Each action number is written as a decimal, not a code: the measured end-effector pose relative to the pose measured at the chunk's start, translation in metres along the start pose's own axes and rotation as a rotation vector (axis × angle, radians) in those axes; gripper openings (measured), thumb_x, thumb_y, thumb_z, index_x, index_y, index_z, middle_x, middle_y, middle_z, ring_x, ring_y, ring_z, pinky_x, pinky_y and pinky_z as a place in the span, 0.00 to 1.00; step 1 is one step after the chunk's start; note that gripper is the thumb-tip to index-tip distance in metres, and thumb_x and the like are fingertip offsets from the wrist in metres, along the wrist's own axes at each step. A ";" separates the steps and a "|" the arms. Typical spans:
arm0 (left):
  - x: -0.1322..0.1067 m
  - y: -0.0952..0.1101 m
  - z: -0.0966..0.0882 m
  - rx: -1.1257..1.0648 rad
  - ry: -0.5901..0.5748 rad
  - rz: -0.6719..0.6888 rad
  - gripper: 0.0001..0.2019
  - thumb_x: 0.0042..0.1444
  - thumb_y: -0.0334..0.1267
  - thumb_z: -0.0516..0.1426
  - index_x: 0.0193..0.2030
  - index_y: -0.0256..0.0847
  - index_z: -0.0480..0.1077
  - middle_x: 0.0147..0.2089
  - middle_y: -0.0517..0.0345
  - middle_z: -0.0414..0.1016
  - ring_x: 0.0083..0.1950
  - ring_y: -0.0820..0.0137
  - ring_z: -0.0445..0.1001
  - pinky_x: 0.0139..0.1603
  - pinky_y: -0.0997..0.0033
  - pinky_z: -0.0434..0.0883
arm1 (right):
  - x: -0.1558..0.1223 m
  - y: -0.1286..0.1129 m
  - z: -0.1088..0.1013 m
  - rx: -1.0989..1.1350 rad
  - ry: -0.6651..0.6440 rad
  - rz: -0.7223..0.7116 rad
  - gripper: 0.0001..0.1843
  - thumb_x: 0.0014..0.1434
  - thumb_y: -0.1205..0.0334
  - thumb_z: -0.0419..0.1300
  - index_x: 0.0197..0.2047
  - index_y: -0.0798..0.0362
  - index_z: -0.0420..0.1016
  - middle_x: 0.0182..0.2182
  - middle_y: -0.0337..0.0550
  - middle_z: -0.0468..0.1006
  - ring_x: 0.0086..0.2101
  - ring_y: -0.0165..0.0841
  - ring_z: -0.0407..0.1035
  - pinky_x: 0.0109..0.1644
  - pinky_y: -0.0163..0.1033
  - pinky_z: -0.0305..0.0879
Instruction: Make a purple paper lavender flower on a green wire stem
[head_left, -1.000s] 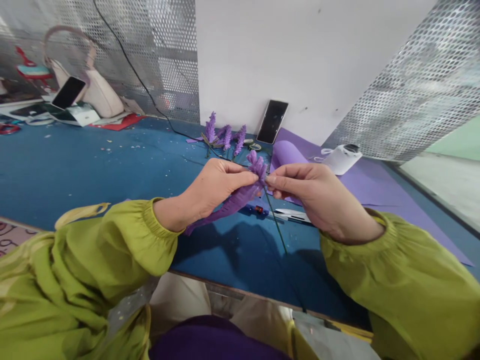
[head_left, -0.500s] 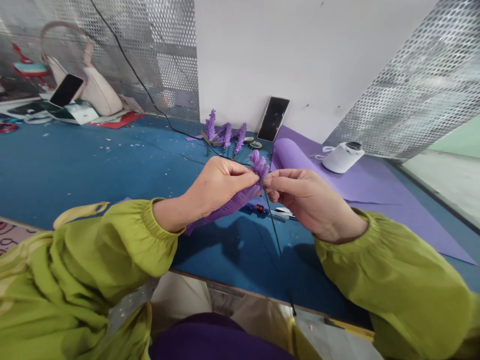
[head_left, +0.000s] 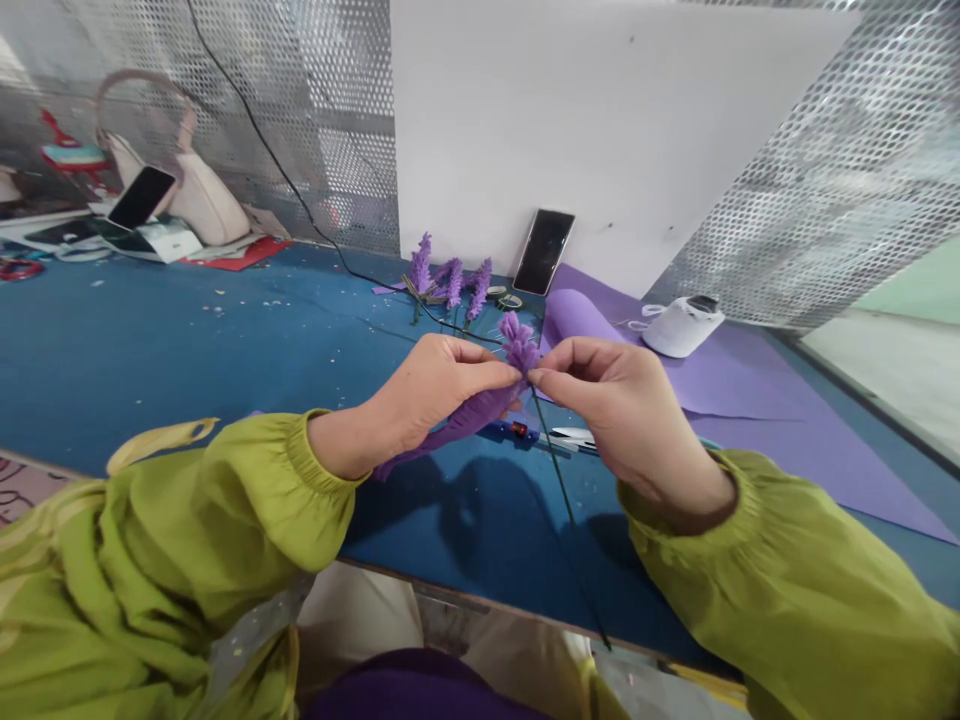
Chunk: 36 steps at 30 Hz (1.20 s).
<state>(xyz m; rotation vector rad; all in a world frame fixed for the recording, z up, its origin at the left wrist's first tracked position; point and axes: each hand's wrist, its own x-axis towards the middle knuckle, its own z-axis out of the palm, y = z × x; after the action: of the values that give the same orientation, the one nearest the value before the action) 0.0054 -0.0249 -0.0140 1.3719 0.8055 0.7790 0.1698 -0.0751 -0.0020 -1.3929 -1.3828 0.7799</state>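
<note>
My left hand (head_left: 427,395) pinching the purple strip (head_left: 469,415), right hand (head_left: 619,405) pinching the stem (head_left: 559,485) — fringed bloom (head_left: 517,343) between fingertips, scissors (head_left: 574,437) just beyond.

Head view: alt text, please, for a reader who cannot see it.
The left hand pinches a purple fringed paper strip against the tufted top of a thin green wire stem, which the right hand pinches just below. Behind them on the blue table lie finished purple flower stalks, a purple sheet, and a phone leaning on the white wall.
</note>
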 end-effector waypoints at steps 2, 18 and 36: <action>0.000 0.000 0.000 0.033 0.007 0.022 0.09 0.48 0.40 0.63 0.26 0.37 0.78 0.24 0.60 0.76 0.24 0.76 0.69 0.27 0.76 0.64 | -0.002 -0.001 0.000 -0.111 0.019 -0.049 0.05 0.49 0.64 0.64 0.23 0.52 0.73 0.21 0.37 0.73 0.23 0.27 0.61 0.26 0.35 0.55; 0.001 -0.002 0.000 0.173 0.077 0.087 0.14 0.49 0.43 0.61 0.20 0.36 0.70 0.18 0.66 0.61 0.20 0.80 0.56 0.20 0.77 0.52 | -0.009 -0.003 0.002 -0.536 0.063 -0.464 0.07 0.56 0.67 0.60 0.26 0.52 0.75 0.25 0.40 0.73 0.26 0.29 0.65 0.30 0.36 0.60; 0.003 -0.002 -0.010 0.466 0.020 0.353 0.19 0.58 0.43 0.55 0.18 0.37 0.62 0.21 0.65 0.51 0.26 0.78 0.50 0.24 0.75 0.49 | 0.009 0.000 -0.010 0.156 -0.174 0.193 0.13 0.43 0.54 0.74 0.23 0.54 0.79 0.20 0.39 0.74 0.23 0.26 0.63 0.29 0.34 0.60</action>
<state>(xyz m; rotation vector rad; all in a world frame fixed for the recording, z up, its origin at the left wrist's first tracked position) -0.0013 -0.0176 -0.0160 1.9620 0.8008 0.9111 0.1804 -0.0683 0.0025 -1.3743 -1.2999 1.1347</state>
